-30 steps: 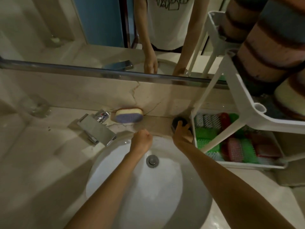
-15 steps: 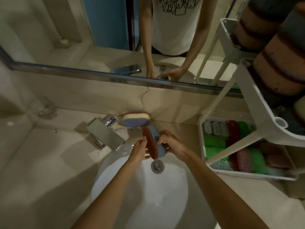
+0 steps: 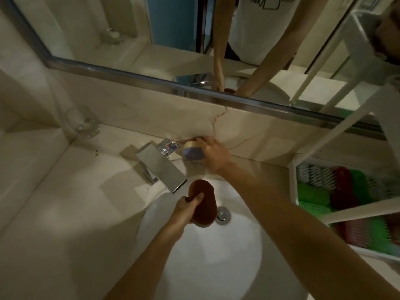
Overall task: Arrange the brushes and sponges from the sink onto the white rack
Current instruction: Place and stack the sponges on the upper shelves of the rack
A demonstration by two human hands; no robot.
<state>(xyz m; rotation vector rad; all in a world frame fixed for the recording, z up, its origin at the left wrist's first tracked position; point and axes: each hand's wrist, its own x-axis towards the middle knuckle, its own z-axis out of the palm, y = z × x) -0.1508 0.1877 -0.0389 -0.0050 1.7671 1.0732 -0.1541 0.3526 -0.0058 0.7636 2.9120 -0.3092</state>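
My left hand (image 3: 186, 210) holds a brown oval sponge (image 3: 204, 200) upright over the white sink basin (image 3: 205, 256), just above the drain. My right hand (image 3: 214, 152) reaches to the back of the counter and closes around a purple and yellow sponge (image 3: 191, 151) lying against the wall beside the tap. The white rack (image 3: 365, 118) stands at the right; its lower tray (image 3: 293, 182) holds several green, red and white brushes (image 3: 337, 189).
A chrome tap (image 3: 161, 167) juts out left of the sponges. A clear glass (image 3: 81, 122) stands at the counter's back left corner. A mirror with a metal frame (image 3: 194, 89) runs along the wall. Striped sponges sit blurred on the rack's upper shelf (image 3: 387, 37).
The brown sponge passed from both hands to my left hand alone. My right hand moved away to the back wall and onto the purple and yellow sponge.
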